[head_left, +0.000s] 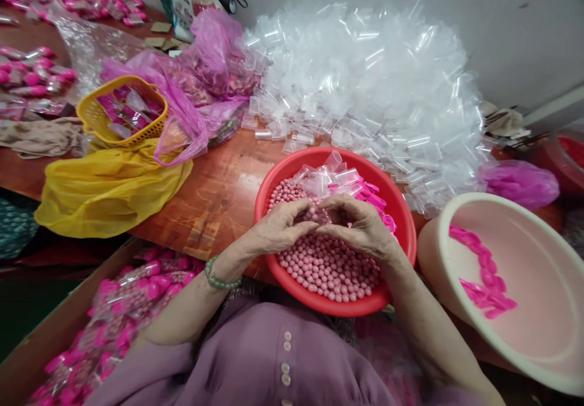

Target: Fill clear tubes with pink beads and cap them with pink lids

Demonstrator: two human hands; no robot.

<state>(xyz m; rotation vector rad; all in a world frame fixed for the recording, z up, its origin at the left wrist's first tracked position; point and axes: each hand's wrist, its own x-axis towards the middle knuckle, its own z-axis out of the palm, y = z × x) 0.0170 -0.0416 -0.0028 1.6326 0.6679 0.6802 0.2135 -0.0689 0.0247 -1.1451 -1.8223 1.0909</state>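
Observation:
My left hand (287, 223) and my right hand (358, 226) meet over a red basin (404, 254), fingers curled and tips almost touching. Between them they hold what looks like a clear plastic tube (318, 215) with pink beads in it; the fingers hide part of it. Loose pink beads (333, 269) fill the near and left side of the basin. Several empty clear tubes (326, 178) lie on the beads at the back, beside bright pink plastic caps (374, 196) on the right. A green bead bracelet (221, 277) circles my left wrist.
A large heap of clear tubes (365, 83) stands behind the basin. To the right is a cream tub (538, 260) with pink caps. On the left are a yellow basket (137, 135), a yellow bag (109, 190) and a pink bag (182, 108). Below, a box holds filled tubes (118, 315).

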